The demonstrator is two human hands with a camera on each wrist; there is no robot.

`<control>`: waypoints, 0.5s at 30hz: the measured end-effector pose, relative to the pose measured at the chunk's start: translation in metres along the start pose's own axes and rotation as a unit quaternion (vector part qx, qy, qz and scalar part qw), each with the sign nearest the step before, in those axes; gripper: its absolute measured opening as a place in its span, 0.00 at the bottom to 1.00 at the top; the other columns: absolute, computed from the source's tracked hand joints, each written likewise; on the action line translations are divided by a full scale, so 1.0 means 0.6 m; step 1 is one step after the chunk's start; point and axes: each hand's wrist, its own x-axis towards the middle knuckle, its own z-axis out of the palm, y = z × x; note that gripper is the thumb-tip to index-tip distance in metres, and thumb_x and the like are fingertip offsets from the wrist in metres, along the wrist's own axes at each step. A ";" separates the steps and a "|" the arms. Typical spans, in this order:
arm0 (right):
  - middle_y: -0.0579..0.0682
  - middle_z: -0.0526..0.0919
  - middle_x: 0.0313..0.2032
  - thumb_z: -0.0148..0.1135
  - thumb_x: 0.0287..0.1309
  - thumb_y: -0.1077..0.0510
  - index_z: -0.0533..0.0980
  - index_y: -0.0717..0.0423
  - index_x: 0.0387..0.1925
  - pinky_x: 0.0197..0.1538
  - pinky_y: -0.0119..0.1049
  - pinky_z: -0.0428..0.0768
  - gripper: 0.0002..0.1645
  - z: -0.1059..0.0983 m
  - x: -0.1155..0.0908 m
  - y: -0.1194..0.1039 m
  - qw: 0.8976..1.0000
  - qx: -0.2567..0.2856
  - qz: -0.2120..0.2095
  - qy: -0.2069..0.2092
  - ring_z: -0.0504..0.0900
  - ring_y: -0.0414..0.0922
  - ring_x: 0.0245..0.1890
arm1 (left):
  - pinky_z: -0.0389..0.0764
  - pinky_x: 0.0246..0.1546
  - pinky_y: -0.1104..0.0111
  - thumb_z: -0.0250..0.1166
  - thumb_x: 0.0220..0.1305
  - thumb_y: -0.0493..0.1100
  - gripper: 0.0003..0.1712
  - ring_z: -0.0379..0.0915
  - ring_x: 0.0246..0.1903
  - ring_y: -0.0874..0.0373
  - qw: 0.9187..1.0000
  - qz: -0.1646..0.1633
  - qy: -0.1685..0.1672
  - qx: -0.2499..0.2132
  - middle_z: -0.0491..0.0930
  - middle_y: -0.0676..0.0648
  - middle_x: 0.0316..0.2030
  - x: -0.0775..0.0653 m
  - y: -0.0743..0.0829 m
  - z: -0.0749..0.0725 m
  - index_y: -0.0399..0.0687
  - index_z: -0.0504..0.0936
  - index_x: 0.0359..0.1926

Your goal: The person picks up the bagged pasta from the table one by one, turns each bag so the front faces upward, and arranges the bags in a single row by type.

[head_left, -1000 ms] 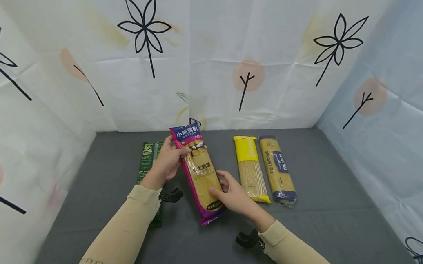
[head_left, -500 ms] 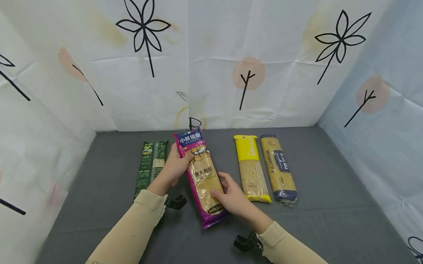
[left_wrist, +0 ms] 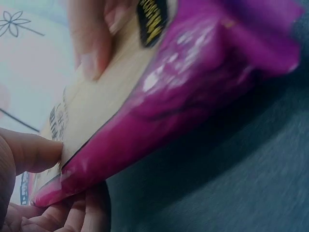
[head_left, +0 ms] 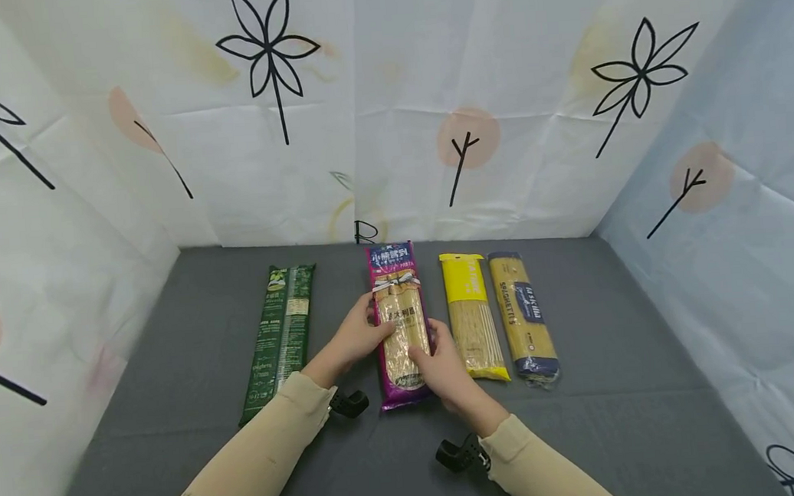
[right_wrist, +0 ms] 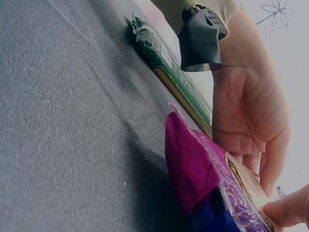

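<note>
Pack point(head_left: 401, 309): is lying at frame centre.
Left hand point(head_left: 360, 333): is gripping the left edge, thumb on top.
Right hand point(head_left: 447, 367): is gripping the lower right edge.
Handling: is probably feeling light, stiff, brittle, slippery; both long edges are likely offering safest hold.

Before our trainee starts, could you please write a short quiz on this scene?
1. True or false: the left hand and the right hand both hold the purple packet.
2. Fill in: the yellow-topped packet is between the purple packet and the ____.
3. Which packet is farthest to the person's left? A) purple packet B) yellow-topped packet C) green packet

Key: 1 true; 2 dark-blue-ended packet; 3 C.
</note>
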 end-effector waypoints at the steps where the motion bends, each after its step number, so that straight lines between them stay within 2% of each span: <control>1: 0.66 0.71 0.52 0.51 0.68 0.64 0.47 0.60 0.71 0.42 0.47 0.82 0.36 0.000 0.000 0.001 1.000 -0.002 0.000 0.006 0.81 0.55 0.43 | 0.81 0.39 0.58 0.65 0.64 0.42 0.43 0.79 0.40 0.50 1.000 0.002 -0.002 0.001 0.74 0.38 0.53 0.000 -0.002 0.004 0.46 0.51 0.73; 4: 0.64 0.71 0.52 0.51 0.68 0.63 0.48 0.59 0.71 0.41 0.44 0.82 0.36 0.000 0.001 0.003 1.000 -0.012 0.001 0.020 0.81 0.53 0.43 | 0.81 0.37 0.59 0.65 0.64 0.40 0.44 0.78 0.40 0.51 1.000 0.008 0.002 0.001 0.74 0.39 0.52 0.000 -0.007 0.015 0.45 0.51 0.74; 10: 0.61 0.72 0.51 0.52 0.68 0.63 0.50 0.59 0.70 0.42 0.42 0.82 0.35 -0.001 0.013 0.009 0.998 -0.033 0.005 0.048 0.80 0.51 0.43 | 0.79 0.46 0.58 0.64 0.62 0.36 0.44 0.73 0.51 0.49 0.999 0.021 0.027 0.011 0.71 0.39 0.58 0.001 -0.013 0.036 0.41 0.50 0.74; 15: 0.61 0.72 0.51 0.53 0.67 0.64 0.52 0.63 0.69 0.42 0.42 0.81 0.34 -0.003 0.018 0.009 0.997 -0.056 0.007 0.051 0.79 0.51 0.44 | 0.78 0.48 0.56 0.63 0.63 0.35 0.44 0.72 0.53 0.48 0.999 0.020 0.027 0.010 0.70 0.38 0.59 0.002 -0.016 0.044 0.39 0.50 0.74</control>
